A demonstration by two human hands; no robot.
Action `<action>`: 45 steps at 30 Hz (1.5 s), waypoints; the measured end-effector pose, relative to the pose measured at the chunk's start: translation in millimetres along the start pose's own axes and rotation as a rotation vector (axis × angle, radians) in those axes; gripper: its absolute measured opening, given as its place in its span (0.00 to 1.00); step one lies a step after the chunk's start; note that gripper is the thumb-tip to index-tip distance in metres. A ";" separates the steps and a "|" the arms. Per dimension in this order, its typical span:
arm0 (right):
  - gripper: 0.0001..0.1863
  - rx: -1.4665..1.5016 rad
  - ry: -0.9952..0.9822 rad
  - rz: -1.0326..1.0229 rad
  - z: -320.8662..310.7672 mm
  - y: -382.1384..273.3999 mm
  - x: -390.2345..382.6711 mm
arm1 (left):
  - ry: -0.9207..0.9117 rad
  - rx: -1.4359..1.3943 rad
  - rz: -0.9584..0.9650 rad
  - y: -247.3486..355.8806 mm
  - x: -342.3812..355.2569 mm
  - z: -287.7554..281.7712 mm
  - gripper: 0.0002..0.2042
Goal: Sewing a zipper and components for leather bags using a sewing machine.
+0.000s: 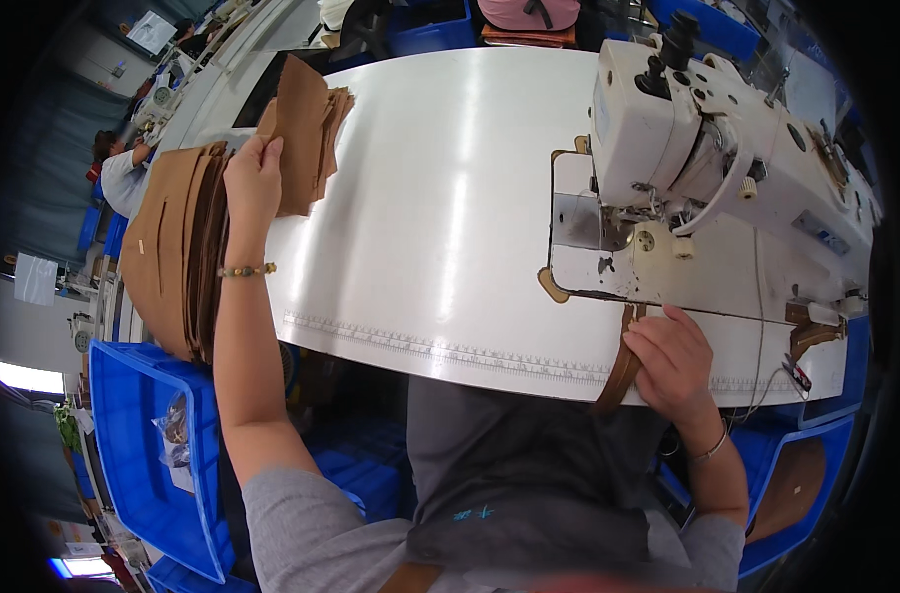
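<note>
My left hand point(253, 186) reaches to the far left of the table, its fingers pinching the edge of a brown cut piece point(300, 119) on a small pile with jagged edges. Beside that wrist, a thick stack of larger brown panels point(163, 252) hangs over the table's left end. At the front edge on the right, my right hand point(672, 361) is closed around a narrow brown strip point(620, 371), which droops over the edge. A white sewing machine point(657, 148) stands just beyond it, its needle plate point(608, 272) apart from both hands.
The white table point(401, 217) carries a printed ruler along its front edge. Blue bins point(159, 465) stand at the lower left and lower right point(806, 484). A small cutter-like tool point(798, 376) and more brown strips point(816, 338) lie at the right end. Another person point(124, 168) sits far left.
</note>
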State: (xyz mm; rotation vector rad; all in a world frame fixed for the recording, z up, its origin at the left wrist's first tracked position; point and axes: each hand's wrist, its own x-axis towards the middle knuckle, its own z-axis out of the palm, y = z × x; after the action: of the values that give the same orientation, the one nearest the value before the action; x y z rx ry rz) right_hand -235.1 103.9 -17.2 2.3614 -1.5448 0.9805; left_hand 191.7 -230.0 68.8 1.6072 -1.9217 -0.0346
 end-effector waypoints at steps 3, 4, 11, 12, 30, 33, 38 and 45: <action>0.22 0.028 0.008 0.010 -0.2 -1.5 0.5 | -0.383 -1.009 -0.214 36.1 -45.4 0.0 0.13; 0.22 0.017 -0.009 0.012 -1.0 -2.3 1.6 | -0.506 -1.071 -0.298 49.2 -67.5 3.8 0.13; 0.16 0.012 -0.017 -0.080 -11.1 -8.7 13.4 | -1.187 -1.162 -0.545 134.4 -200.4 29.4 0.21; 0.14 0.036 -0.036 -0.081 -10.6 -7.7 14.9 | -1.279 -1.192 -0.527 142.7 -207.0 29.4 0.22; 0.16 0.014 -0.355 -0.208 12.2 76.0 55.0 | -1.394 -0.614 0.098 211.4 -136.1 66.5 0.15; 0.17 0.030 -0.394 -0.121 14.3 68.2 54.6 | -1.223 -0.571 0.178 208.1 -134.0 85.6 0.11; 0.25 -0.008 -0.332 -0.150 15.0 66.6 55.7 | -0.699 -0.529 0.652 200.3 -156.2 100.2 0.14; 0.23 -0.045 -0.300 -0.213 18.2 73.5 54.9 | -0.434 -0.278 0.958 199.6 -161.4 109.1 0.23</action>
State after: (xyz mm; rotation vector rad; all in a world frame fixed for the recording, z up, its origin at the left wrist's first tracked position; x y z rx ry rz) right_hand -276.6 20.1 -14.4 2.6665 -1.3459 0.5616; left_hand -25.4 -73.5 -9.9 0.4058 -2.6888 -0.2530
